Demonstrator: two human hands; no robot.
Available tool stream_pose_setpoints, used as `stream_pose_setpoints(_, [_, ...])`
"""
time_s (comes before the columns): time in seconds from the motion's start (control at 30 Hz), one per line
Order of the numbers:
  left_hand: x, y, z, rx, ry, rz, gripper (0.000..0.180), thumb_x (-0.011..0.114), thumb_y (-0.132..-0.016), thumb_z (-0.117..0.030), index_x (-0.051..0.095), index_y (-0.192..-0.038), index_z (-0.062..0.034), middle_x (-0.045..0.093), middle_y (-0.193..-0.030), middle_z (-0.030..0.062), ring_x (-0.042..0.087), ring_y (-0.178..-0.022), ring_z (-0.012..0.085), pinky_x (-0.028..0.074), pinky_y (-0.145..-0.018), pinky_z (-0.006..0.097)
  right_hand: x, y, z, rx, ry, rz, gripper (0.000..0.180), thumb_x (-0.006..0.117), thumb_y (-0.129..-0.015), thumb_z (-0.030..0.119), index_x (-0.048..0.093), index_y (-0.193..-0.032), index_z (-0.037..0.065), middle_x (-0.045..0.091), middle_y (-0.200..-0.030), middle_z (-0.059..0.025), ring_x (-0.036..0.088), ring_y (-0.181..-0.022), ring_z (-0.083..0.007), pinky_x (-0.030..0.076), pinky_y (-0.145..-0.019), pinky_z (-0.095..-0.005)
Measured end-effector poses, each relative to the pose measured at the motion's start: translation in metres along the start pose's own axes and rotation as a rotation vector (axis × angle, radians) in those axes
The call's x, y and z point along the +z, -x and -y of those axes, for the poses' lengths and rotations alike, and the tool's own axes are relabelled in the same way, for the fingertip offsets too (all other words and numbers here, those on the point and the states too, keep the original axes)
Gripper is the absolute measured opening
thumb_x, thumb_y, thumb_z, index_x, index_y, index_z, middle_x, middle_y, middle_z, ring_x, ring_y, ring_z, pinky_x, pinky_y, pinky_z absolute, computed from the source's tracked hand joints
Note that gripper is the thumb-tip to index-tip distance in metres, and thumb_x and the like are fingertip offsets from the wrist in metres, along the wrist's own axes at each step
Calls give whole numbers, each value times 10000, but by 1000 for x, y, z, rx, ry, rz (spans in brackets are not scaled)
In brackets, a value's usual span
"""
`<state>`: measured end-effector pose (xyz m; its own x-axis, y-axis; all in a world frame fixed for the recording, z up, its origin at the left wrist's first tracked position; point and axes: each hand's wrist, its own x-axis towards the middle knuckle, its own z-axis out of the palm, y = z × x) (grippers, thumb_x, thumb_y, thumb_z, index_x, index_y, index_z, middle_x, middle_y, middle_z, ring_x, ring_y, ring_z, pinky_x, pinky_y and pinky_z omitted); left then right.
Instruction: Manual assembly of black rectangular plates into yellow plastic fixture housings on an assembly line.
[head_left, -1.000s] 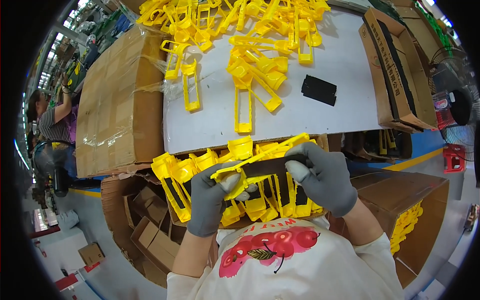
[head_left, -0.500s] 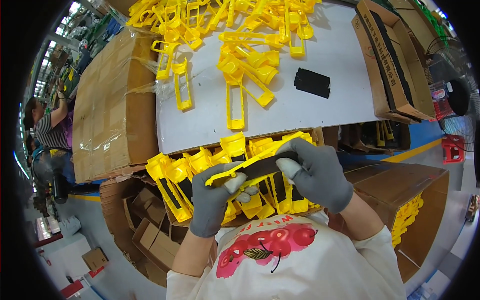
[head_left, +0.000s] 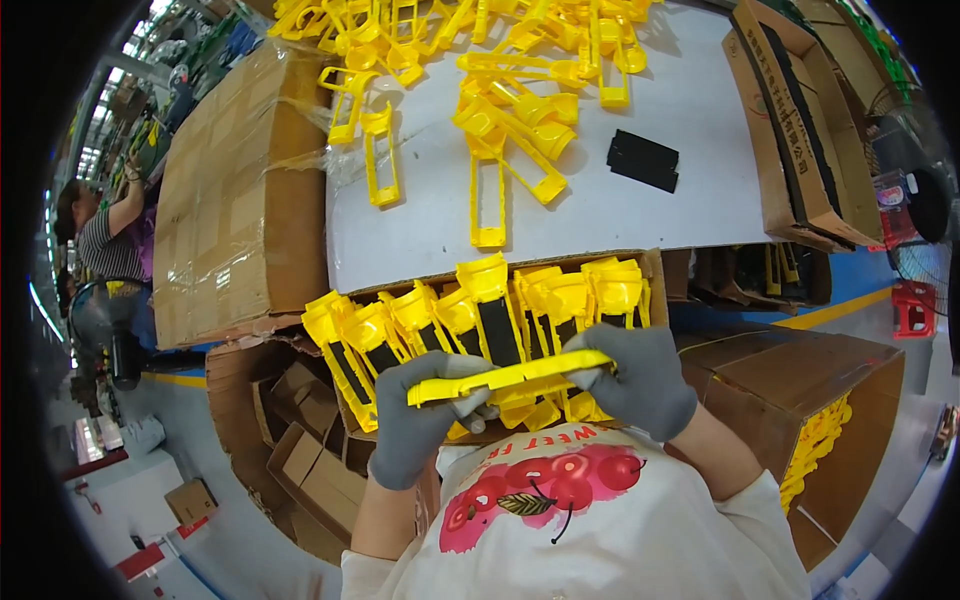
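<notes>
My left hand [head_left: 413, 422], in a grey glove, grips the left end of a long yellow plastic frame [head_left: 515, 376]. The frame's other end is in the fingers of my right hand [head_left: 648, 384], gloved the same way. It is turned edge-on, so its face is hidden. Just beyond and below it, an open cardboard box [head_left: 652, 268] holds several upright yellow frames [head_left: 484, 277] fitted with black strips [head_left: 497, 335]. On the white table [head_left: 420, 228] lie loose yellow frames [head_left: 488, 205] without strips, and a few flat black strips [head_left: 643, 160].
A tall taped carton [head_left: 215, 200] stands at the left, above an open box of cardboard pieces [head_left: 320, 480]. A narrow box with black strips [head_left: 790, 120] sits at the table's right edge. Another carton [head_left: 770, 375] at the right holds yellow parts. A person [head_left: 110, 235] is at far left.
Both hands have lowered slightly toward me with the frame, which has tipped from slanted to nearly level and edge-on. The black strip seen against it before is now hidden.
</notes>
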<state>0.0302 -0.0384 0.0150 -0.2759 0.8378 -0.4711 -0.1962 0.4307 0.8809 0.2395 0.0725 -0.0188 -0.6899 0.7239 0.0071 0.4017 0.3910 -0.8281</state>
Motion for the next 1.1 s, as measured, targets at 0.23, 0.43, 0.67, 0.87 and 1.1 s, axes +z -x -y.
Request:
stream_pose_setpoints(0.23, [-57, 8, -36, 26, -236, 37, 226, 657, -764, 32, 576, -972, -7, 627, -860, 60, 640, -660, 114, 499, -474, 198, 1, 6, 19, 270, -268, 97, 382, 753, -760, 214, 603, -1097, 114, 642, -679, -45, 611, -521, -141, 481, -522, -273])
stream_pose_setpoints(0.43, [-121, -23, -71, -31, -777, 147, 272, 756, -716, -92, 595, -933, -55, 591, -805, 17, 569, -738, 95, 472, -654, 240, -15, 5, -20, 174, -226, -371, 375, 691, -784, 118, 608, -1144, 50, 597, -746, -19, 492, -644, -38, 403, -580, -185])
stream_pose_setpoints(0.67, [-83, -60, -41, 270, -1418, 72, 546, 833, -655, -274, 611, -1112, -76, 661, -1004, 164, 655, -924, 318, 506, -821, 368, -20, 18, -38, 229, -158, -508, 368, 684, -833, 195, 608, -1161, 44, 576, -773, 22, 463, -656, -26, 390, -605, -172])
stream_pose_setpoints(0.87, [-105, -38, -25, 559, -1014, -356, 486, 793, -749, -293, 624, -1136, -51, 684, -1000, 138, 673, -859, 243, 519, -749, 357, -30, 58, -91, 303, -71, -637, 334, 624, -902, 149, 572, -1216, 50, 617, -1080, -53, 572, -901, -96, 477, -764, -226])
stream_pose_setpoints(1.1, [-208, 4, 130, 285, -185, -686, 382, 589, -939, -381, 626, -1141, -59, 633, -1000, 22, 591, -832, 131, 490, -749, 271, 35, 110, -166, 504, -820, -179, 848, 471, -918, 616, 294, -1454, -16, 421, -1434, -108, 427, -1296, -204, 374, -1053, -316])
